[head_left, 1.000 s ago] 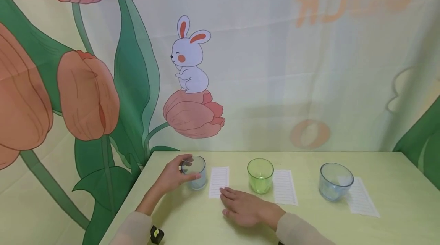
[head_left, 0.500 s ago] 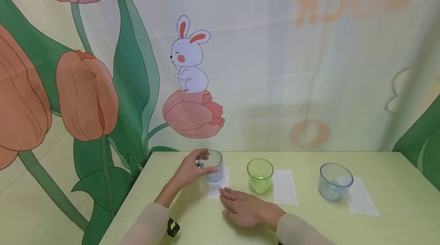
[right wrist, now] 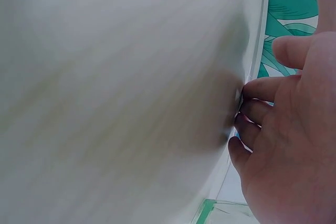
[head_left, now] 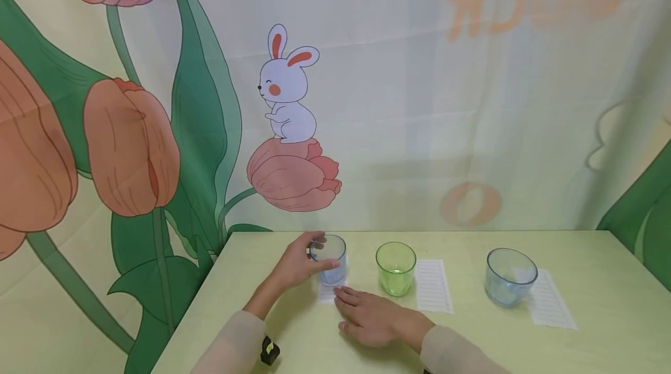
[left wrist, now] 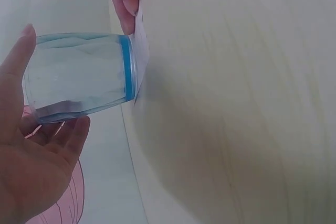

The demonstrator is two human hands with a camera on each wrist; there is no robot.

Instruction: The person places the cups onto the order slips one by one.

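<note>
My left hand grips a clear blue glass near its rim, thumb in front and fingers behind. The glass stands upright over the leftmost printed paper slip, covering much of it. In the left wrist view, the base of the glass is right at the paper. My right hand is palm down with fingers extended, its fingertips at the slip's front right corner. The right wrist view shows this hand's fingers low at the tabletop, slightly bent.
A green glass stands to the right, beside a second slip. Farther right, a wider blue glass overlaps a third slip. A printed curtain hangs behind the table's back edge.
My left hand has carried the blue glass rightward from beside the leftmost slip to over it, then lowered it slightly. My right hand has stayed in place.
</note>
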